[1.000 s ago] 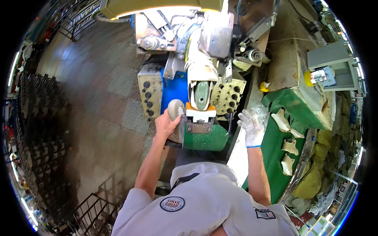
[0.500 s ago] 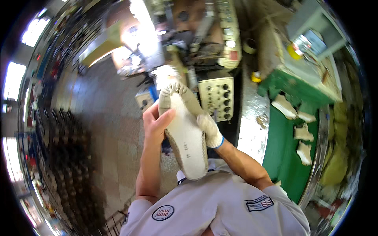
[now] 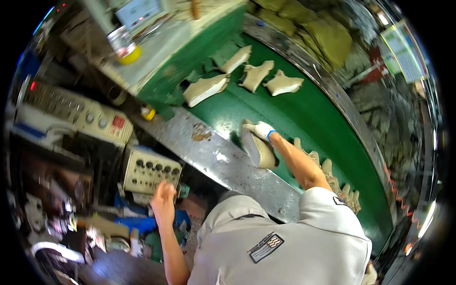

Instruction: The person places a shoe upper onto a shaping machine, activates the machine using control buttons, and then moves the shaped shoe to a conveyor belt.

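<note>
A green conveyor belt (image 3: 304, 123) runs slantwise, bordered on its near side by a steel ledge (image 3: 228, 159). Three beige shoe uppers (image 3: 256, 75) lie on the belt towards its far end, well apart from the hands, and more beige pieces (image 3: 332, 178) sit on the belt close beside the right forearm. Beyond the steel ledge stand a cream control box (image 3: 151, 170) with rows of dark knobs and a grey panel (image 3: 80, 116) with dials; a small yellow pot (image 3: 148, 113) sits at the ledge's far end.

The right hand (image 3: 259, 129), in a white glove, has its fingers closed over the top of a beige shoe (image 3: 260, 151), which rests at the belt's near edge against the steel ledge. The left hand (image 3: 164, 199), bare, hangs just below the control box; its fingers are loosely curled and hold nothing.
</note>
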Demonstrator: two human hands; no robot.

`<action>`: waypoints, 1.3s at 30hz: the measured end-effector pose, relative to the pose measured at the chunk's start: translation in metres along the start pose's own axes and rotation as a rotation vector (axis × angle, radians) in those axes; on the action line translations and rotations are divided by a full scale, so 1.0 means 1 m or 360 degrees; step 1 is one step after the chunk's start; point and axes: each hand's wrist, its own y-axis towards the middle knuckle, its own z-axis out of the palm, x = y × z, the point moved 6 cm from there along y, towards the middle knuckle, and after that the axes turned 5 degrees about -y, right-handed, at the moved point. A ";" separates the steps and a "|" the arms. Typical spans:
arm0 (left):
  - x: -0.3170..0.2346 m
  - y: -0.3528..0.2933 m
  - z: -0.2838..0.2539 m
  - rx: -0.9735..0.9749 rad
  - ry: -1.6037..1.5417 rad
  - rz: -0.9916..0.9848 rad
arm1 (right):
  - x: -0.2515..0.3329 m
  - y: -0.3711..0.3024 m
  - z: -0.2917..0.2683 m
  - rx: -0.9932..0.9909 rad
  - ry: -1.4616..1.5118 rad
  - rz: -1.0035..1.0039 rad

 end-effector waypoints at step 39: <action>-0.044 0.054 0.003 0.0205 -0.0549 -0.0093 | 0.065 -0.016 0.220 0.1459 0.3061 -0.0122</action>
